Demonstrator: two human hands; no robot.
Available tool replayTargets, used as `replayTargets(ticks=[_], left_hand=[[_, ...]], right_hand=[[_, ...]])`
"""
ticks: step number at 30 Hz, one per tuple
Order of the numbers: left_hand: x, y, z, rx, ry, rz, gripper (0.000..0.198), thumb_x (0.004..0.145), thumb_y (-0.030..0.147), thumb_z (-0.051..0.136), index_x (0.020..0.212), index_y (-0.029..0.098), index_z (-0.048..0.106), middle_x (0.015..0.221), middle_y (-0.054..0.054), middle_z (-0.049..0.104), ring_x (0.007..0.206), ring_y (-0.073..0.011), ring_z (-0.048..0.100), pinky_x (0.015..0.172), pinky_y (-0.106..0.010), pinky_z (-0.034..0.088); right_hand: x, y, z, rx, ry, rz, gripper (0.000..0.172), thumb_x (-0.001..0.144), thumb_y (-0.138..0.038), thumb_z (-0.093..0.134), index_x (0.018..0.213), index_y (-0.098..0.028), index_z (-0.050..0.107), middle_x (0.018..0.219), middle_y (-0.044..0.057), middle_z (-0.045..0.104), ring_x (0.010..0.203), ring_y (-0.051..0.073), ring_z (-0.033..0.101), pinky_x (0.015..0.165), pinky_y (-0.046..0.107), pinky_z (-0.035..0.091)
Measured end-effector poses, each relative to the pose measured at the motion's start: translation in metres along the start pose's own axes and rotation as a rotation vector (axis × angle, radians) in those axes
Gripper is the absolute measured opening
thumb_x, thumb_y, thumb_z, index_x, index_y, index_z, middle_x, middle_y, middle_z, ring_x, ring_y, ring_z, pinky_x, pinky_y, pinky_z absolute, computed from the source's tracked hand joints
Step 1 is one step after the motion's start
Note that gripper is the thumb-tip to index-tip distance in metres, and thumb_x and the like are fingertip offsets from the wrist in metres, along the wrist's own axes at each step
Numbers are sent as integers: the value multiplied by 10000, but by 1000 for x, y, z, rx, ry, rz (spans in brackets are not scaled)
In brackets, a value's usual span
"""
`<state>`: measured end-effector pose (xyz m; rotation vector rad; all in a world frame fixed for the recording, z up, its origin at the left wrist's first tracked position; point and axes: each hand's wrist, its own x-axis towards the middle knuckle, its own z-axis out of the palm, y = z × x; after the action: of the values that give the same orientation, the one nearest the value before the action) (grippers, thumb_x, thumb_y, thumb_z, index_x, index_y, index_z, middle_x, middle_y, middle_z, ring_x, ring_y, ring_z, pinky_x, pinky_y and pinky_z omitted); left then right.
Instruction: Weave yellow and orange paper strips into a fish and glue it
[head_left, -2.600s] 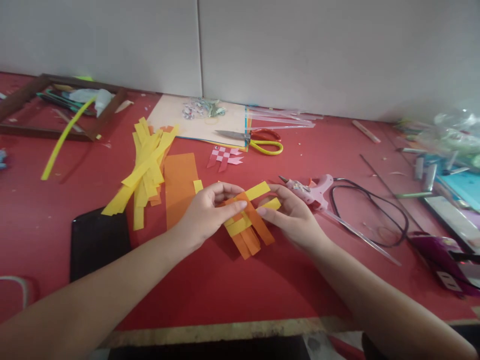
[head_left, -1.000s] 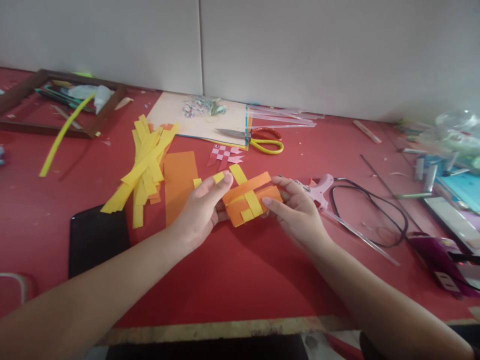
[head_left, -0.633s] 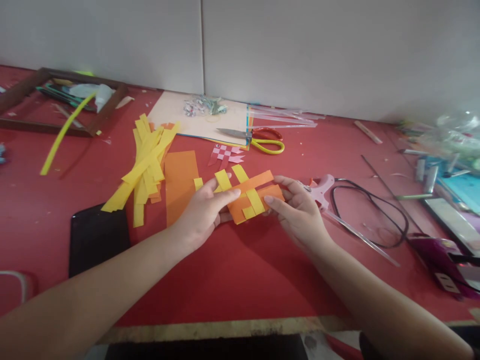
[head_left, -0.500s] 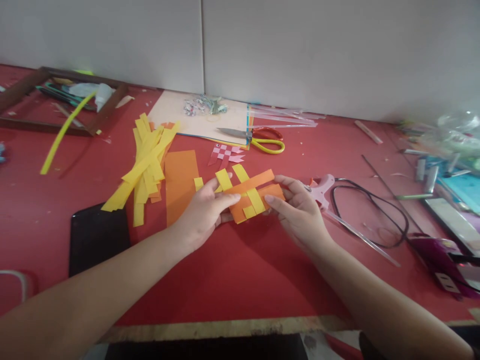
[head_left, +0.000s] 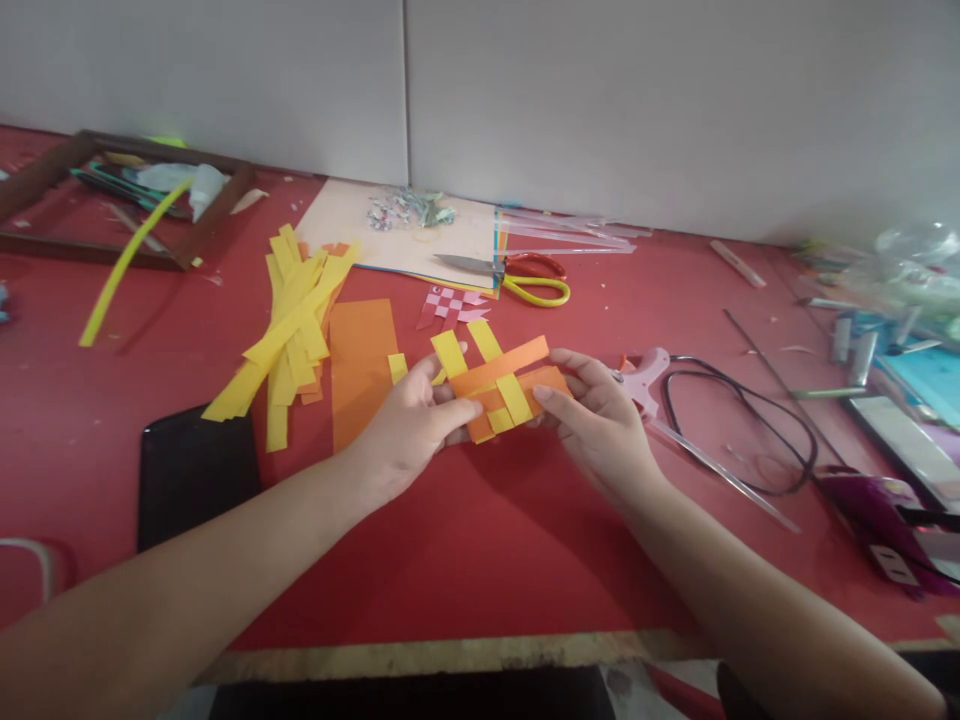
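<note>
Between my two hands is a weave of orange and yellow paper strips (head_left: 513,397), held just above the red table. My left hand (head_left: 409,425) grips its left end, thumb on top and the other fingers hidden beneath. At the right end my right hand (head_left: 600,415) pinches the orange strips between thumb and fingers. Two yellow strip ends stick out from the far side of the weave. Beyond it lies a small pink and red checkered paper fish (head_left: 448,304). An orange paper sheet (head_left: 363,340) rests left of the weave, near a pile of yellow strips (head_left: 292,320).
Scissors (head_left: 525,278) with red and yellow handles lie partly on a pale sheet (head_left: 330,215). A pink glue gun (head_left: 645,380) with a black cord stands close to my right hand. A black phone (head_left: 196,478) lies left, a brown frame (head_left: 217,215) behind.
My left thumb has slid slightly down along the weave's left edge. The weave has shifted a little; both hands still hold it.
</note>
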<state>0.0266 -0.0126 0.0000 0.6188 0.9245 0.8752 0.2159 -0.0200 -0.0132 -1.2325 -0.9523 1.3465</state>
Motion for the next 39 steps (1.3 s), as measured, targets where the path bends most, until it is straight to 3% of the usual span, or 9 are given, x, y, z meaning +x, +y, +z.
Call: replayTargets(ticks=[8, 22, 29, 39], left_hand=[[1, 2, 1, -22, -15, -7, 522, 747, 49, 607, 1237, 210, 528, 1035, -74, 718, 952, -230, 709, 860, -408, 583], [1, 0, -2, -124, -52, -1, 685, 605, 27, 516, 1266, 204, 551, 1076, -72, 711, 918, -225, 694, 766, -358, 585], [1, -1, -1, -62, -48, 12, 558, 685, 42, 604, 1215, 210, 559, 1118, -87, 703, 977, -244, 693, 810, -373, 571], [1, -4, -4, 35, -36, 19, 533, 765, 197, 772, 1238, 229, 530, 1093, -79, 722, 962, -218, 710, 800, -323, 582]], right_hand=[[2, 0, 0, 42, 44, 34, 325, 739, -348, 783, 1016, -268, 631, 854, -13, 684, 764, 141, 663, 656, 273, 578], [1, 0, 0, 5, 71, -8, 372, 719, -316, 804, 1035, -261, 614, 735, -34, 663, 681, 125, 660, 619, 251, 583], [1, 1, -1, -30, 69, -31, 378, 736, -330, 792, 1058, -264, 606, 763, -27, 680, 699, 139, 670, 659, 287, 587], [0, 1, -1, -29, 59, -52, 375, 730, -352, 800, 1044, -277, 608, 785, -25, 684, 736, 147, 676, 686, 291, 586]])
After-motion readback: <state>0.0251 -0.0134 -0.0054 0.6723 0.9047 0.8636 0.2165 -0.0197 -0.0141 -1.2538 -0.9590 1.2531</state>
